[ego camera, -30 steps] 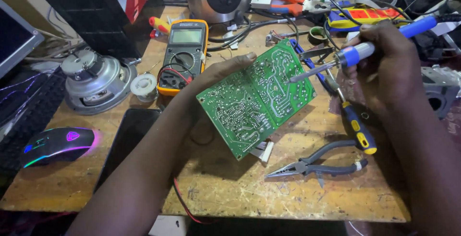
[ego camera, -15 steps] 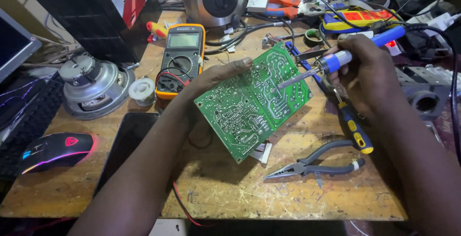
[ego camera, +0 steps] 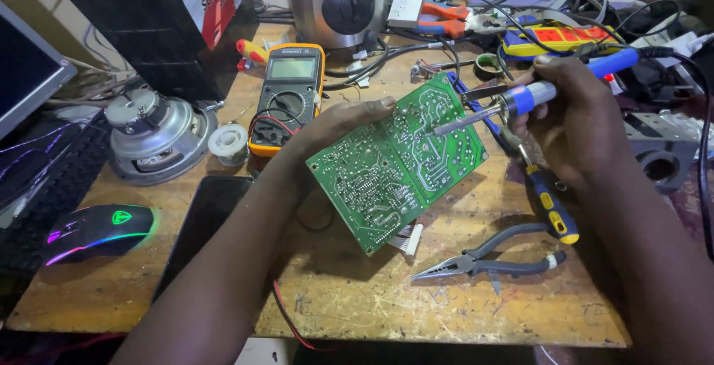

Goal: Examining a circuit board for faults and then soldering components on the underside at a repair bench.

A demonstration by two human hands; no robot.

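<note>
Monitor (ego camera: 26,75) cut off at left edge

A yellow multimeter (ego camera: 286,94) lies near the back middle of the wooden tabletop (ego camera: 461,305), with a solder spool (ego camera: 227,142) and a grey speaker motor (ego camera: 152,134) to its left. A lit gaming mouse (ego camera: 97,233) sits by the left edge. Needle-nose pliers (ego camera: 491,261) lie toward the front right, a blue-and-yellow screwdriver (ego camera: 550,209) just behind them. A black battery (ego camera: 160,19) stands at the back left corner.
</note>
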